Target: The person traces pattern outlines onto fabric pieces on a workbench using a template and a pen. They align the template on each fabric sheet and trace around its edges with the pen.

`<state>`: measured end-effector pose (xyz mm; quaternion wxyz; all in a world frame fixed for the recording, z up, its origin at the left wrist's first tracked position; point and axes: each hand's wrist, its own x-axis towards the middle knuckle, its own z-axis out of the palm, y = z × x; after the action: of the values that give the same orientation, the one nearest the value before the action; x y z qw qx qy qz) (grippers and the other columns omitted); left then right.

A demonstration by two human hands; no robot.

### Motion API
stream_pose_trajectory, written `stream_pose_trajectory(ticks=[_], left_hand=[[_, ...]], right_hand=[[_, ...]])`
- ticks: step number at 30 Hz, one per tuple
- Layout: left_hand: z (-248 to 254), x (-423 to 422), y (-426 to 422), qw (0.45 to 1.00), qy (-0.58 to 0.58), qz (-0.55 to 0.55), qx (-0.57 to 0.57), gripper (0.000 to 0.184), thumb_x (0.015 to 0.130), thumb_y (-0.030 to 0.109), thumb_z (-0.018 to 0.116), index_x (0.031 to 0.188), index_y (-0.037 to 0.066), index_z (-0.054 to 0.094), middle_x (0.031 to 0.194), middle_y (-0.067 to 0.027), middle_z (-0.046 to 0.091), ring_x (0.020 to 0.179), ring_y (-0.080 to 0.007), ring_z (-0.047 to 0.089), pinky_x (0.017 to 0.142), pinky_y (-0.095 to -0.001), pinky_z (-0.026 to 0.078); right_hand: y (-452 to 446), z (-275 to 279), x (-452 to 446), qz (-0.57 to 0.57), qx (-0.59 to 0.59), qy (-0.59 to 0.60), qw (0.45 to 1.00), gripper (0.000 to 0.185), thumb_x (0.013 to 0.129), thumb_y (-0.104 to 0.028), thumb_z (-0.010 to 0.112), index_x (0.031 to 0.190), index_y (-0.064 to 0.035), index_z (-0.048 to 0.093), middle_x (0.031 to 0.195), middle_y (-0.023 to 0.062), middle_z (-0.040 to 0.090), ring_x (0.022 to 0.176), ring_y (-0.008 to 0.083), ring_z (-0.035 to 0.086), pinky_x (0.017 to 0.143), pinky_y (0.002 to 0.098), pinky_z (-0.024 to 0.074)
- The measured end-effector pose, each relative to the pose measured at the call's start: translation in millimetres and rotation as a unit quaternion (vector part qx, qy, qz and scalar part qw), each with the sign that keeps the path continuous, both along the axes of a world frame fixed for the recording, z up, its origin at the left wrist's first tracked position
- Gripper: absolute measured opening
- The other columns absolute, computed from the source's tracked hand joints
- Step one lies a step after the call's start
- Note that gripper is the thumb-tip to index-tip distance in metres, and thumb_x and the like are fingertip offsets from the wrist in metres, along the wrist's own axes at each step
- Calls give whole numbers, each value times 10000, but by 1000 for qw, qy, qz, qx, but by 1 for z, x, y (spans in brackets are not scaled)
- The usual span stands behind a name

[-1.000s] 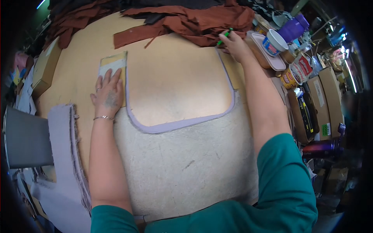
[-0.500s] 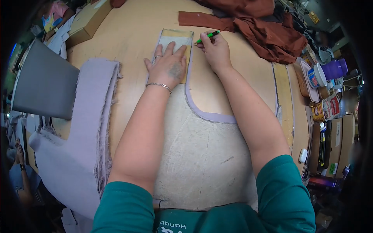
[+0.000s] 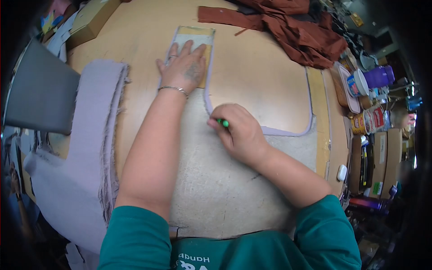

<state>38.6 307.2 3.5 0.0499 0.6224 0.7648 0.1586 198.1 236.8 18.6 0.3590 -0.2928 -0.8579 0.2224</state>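
A large grey pattern template (image 3: 211, 180) with a narrow upright strip lies on lavender fabric (image 3: 288, 133), which shows as a thin border along the curved cutout. My left hand (image 3: 185, 67) presses flat on that strip, fingers spread, over its yellow-taped part (image 3: 202, 78). At the inner curve of the template, my right hand (image 3: 236, 130) is closed around a green pen (image 3: 223, 122). Only the pen's green end shows between the fingers; its tip is hidden under the hand.
A stack of cut lavender fabric (image 3: 92, 121) with frayed edges lies left, beside a grey bin (image 3: 40, 90). Reddish-brown cloth (image 3: 288, 36) is heaped at the back. Tubs (image 3: 357, 83), cardboard boxes (image 3: 382, 157) and a white case (image 3: 342, 173) line the right edge. Another person's arm shows far left.
My right hand has come down with the pen from the top of the strip to the inner curve. My left hand stays on the strip. The whole view has shifted slightly.
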Motion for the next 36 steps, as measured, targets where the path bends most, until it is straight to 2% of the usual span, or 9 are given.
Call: stream_pose_trajectory(ticks=[4, 8, 12, 15, 17, 24, 28, 33, 36], left_hand=[[1, 1, 3, 1000, 24, 4, -18, 380, 862, 332, 340, 1237, 295, 386, 1355, 2, 277, 1261, -268, 205, 946, -615, 161], [4, 3, 4, 999, 32, 15, -35, 375, 864, 338, 339, 1236, 314, 382, 1357, 18, 273, 1262, -252, 203, 943, -615, 167], [4, 3, 4, 998, 41, 17, -44, 373, 868, 342, 335, 1239, 321, 375, 1362, 27, 259, 1261, -246, 203, 932, -626, 172], [4, 3, 4, 998, 47, 12, -45, 374, 870, 345, 333, 1241, 323, 371, 1360, 27, 260, 1259, -250, 207, 926, -629, 178], [4, 3, 4, 998, 53, 8, -44, 376, 870, 348, 332, 1244, 323, 368, 1358, 27, 264, 1257, -253, 209, 923, -630, 182], [6, 5, 4, 997, 61, 10, -49, 378, 871, 354, 333, 1246, 328, 367, 1353, 28, 275, 1256, -260, 213, 925, -622, 180], [5, 7, 2, 998, 52, 11, -32, 375, 857, 310, 386, 1231, 292, 403, 1344, -5, 295, 1250, -271, 226, 928, -614, 178], [8, 60, -6, 967, 34, -214, 131, 358, 808, 220, 484, 1157, 142, 483, 1281, -81, 375, 1230, -292, 264, 939, -571, 215], [24, 146, -2, 934, 18, -356, 30, 320, 835, 243, 445, 1125, 116, 496, 1273, -91, 383, 1211, -314, 289, 935, -532, 256]], right_hand=[[-11, 12, 62, -52, -18, -93, 994, 127, 717, -60, 596, 779, -36, 488, 729, 111, 517, 697, 289, 487, 621, 340, 413], [-1, 15, 157, -181, -222, -62, 956, 89, 834, -116, 509, 840, -33, 479, 766, 89, 527, 748, 172, 523, 688, 270, 418], [36, 4, 233, -174, -230, -3, 958, 136, 856, -166, 491, 855, -30, 492, 760, 35, 536, 708, 123, 506, 673, 251, 413], [76, 13, 238, -230, -269, -141, 925, 140, 877, -195, 465, 879, -56, 475, 795, 9, 542, 730, 85, 501, 700, 231, 408], [104, 19, 229, -254, -319, -97, 908, 176, 869, -228, 485, 902, -55, 486, 799, 8, 543, 719, 79, 501, 694, 222, 407], [233, -17, 212, -225, -87, 69, 968, 251, 839, -268, 523, 892, -22, 533, 802, 48, 575, 744, 125, 509, 699, 254, 402], [251, -24, 210, -257, -156, 305, 904, 247, 832, -286, 544, 896, -47, 553, 800, 7, 571, 719, 103, 510, 678, 241, 402], [250, -26, 215, -255, -226, 355, 870, 250, 826, -302, 549, 863, -55, 553, 743, 4, 564, 634, 84, 507, 566, 231, 409], [248, -26, 213, -279, -188, 311, 889, 232, 829, -271, 547, 844, -40, 556, 692, 9, 555, 569, 81, 489, 518, 231, 405]])
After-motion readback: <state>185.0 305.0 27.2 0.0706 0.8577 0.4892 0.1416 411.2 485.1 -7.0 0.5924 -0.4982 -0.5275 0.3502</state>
